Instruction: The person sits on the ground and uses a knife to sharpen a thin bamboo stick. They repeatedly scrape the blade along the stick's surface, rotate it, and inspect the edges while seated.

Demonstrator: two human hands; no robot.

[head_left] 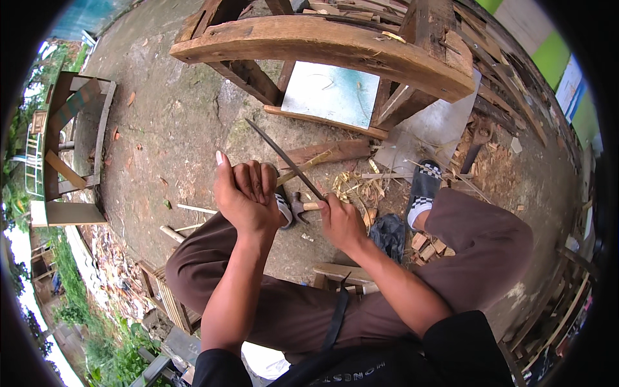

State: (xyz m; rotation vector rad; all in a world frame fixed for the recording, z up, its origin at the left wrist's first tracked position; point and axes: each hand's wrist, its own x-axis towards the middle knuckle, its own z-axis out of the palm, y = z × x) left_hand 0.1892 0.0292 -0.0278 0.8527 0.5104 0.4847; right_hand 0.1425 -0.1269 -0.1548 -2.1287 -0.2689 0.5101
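Observation:
My left hand (248, 197) is closed, thumb raised, around a thin bamboo strip (309, 164) that sticks out to the right. In my right hand (342, 222) is a long knife (280, 151), its dark narrow blade slanting up and to the left. The blade crosses over the strip in the picture; whether they touch I cannot tell. Below the hands a claw hammer (298, 208) lies on the ground beside my left shoe (282, 205). A brown wooden board (348, 152) lies just beyond the strip. Pale shavings (351, 187) are scattered between my feet.
A heavy wooden frame (322, 42) stands ahead, with a pale blue-white sheet (332, 93) under it. A black plastic bag (388, 233) and wood blocks (425, 248) lie near my right shoe (425, 187). Wooden furniture (103, 135) stands far left; timber (503, 77) is stacked along the right.

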